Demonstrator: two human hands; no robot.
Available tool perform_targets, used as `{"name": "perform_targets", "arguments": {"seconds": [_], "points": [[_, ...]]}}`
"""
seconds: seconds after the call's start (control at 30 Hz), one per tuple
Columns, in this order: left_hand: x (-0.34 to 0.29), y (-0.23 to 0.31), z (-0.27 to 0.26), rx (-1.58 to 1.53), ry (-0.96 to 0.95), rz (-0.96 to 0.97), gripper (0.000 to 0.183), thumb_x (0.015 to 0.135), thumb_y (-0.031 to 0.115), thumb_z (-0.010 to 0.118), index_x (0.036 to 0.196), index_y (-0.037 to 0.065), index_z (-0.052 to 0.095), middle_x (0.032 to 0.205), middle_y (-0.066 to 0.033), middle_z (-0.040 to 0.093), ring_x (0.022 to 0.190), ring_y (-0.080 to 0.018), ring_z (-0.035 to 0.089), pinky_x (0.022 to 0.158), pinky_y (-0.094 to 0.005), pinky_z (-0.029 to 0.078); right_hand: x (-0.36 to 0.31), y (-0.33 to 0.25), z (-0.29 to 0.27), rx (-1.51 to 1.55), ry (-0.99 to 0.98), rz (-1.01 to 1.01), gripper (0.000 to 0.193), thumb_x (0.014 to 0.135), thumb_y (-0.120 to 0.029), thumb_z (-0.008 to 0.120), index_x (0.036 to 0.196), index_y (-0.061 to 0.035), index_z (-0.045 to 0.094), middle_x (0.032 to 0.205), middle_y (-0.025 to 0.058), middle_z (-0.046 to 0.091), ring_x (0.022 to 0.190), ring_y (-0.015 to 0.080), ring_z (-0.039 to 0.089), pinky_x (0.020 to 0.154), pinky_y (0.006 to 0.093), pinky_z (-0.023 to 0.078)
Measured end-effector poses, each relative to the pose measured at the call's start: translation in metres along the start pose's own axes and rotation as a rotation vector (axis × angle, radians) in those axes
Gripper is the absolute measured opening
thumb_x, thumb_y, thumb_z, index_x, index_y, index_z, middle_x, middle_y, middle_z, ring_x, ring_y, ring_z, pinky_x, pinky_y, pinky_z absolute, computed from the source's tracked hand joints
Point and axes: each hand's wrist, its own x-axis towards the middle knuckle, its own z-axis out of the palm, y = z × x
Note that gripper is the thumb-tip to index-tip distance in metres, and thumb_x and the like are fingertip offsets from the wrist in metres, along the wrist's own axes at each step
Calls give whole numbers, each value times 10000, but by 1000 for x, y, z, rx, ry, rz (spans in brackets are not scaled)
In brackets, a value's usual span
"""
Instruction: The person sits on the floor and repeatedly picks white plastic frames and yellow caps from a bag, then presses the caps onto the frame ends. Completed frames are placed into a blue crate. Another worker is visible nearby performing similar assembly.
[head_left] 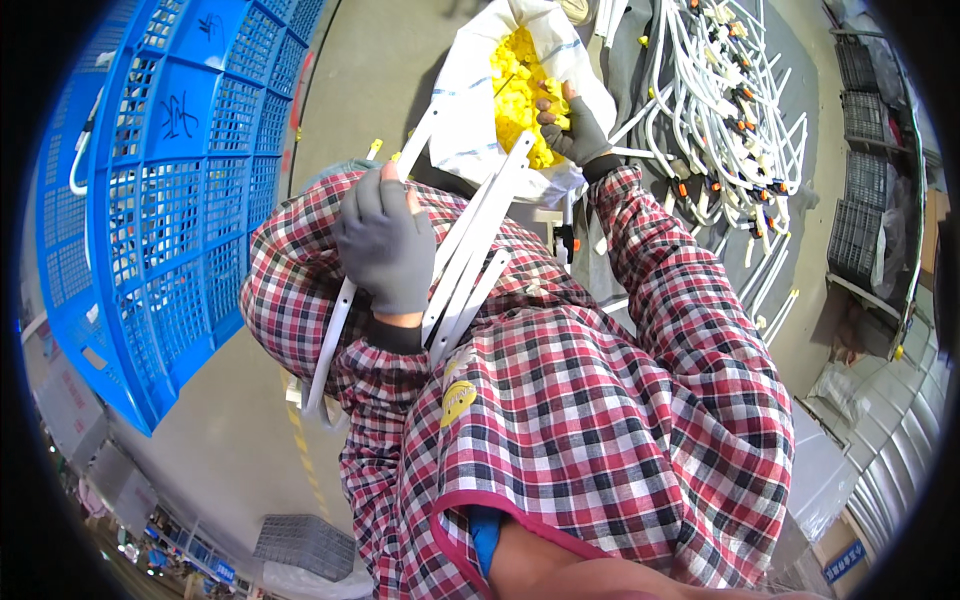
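My left hand (388, 240), in a grey glove with bare fingertips, is closed around a long white strip (335, 345) with small holes, which slants across my lap. Several more white strips (465, 250) lie beside it on my legs. At the strip's upper end, near my left fingertips, shows a bit of yellow. My right hand (575, 128), gloved the same way, is at the right side of an open white sack (465, 75). Its thumb and fingers are apart, over the small yellow plastic pieces (515, 90) in the sack. Nothing shows between them.
Tall blue plastic crates (185, 190) stand at my left. To the right, a large heap of white tubes (715, 110) with orange and black fittings lies on a dark sheet (790, 80). Dark crates (862, 180) fill a rack farther right. A grey crate (305, 545) rests on the floor behind.
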Motion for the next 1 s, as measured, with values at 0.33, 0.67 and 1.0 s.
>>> {"name": "perform_targets", "arguments": {"seconds": [0.33,0.67,1.0], "points": [[0,-17,32,69,-37,-27,221,927,274,666,1069,105,680,880,-37,663,826,-231,647,739,-391,506,42,5,104,-802,-67,-192,397,1061,-354,555,1267,-21,621,970,61,652,710,101,549,612,194,436],[0,-21,33,-12,-43,-50,308,897,221,689,1162,64,685,870,-88,672,773,-271,643,690,-408,505,66,50,163,-1009,-570,75,387,1071,-324,531,1291,-11,588,1096,70,685,700,76,515,604,223,422],[3,-14,37,54,-98,-39,256,957,231,637,1154,73,673,874,-37,666,828,-210,647,728,-373,503,53,51,134,-835,-556,0,317,1030,-222,612,1289,-41,592,1324,129,650,701,81,534,636,223,440]]}}
